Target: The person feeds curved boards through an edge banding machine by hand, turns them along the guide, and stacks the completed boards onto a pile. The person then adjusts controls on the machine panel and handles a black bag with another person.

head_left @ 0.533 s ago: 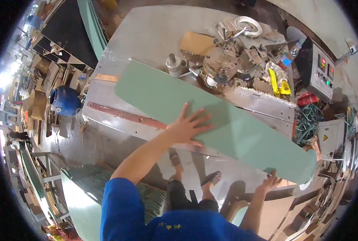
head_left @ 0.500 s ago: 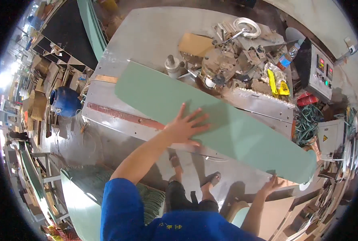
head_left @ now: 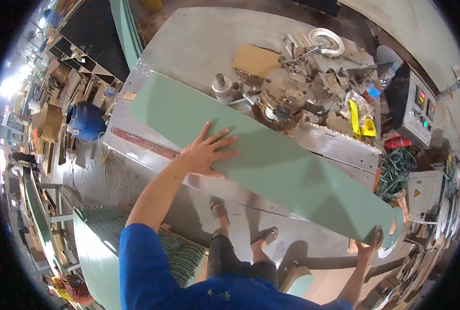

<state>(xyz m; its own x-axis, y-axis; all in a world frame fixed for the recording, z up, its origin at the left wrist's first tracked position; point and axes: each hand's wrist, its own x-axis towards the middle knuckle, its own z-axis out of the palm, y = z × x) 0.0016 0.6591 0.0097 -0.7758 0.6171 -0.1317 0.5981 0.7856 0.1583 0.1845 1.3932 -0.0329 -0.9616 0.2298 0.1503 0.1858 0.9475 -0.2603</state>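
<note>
Green, the long panel [head_left: 276, 160] is lying over the table [head_left: 209, 41] beneath the left hand [head_left: 205, 155], which is resting spread, clasping nothing — it is probably handling stiff and smooth — while the right hand [head_left: 370, 243] is grasping its near edge, seemingly the surer hold.

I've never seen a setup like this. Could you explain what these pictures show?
These are a person's two bare hands, filmed by the left of two head-worn fisheye cameras looking down, so straight edges bend. The left hand lies spread on a long, flat, pale-green board; the right hand touches its near edge toward the right end. The board lies over part of a grey metal worktable. Beyond it are dusty metal machine parts and a clear bottle with a blue label.
</note>
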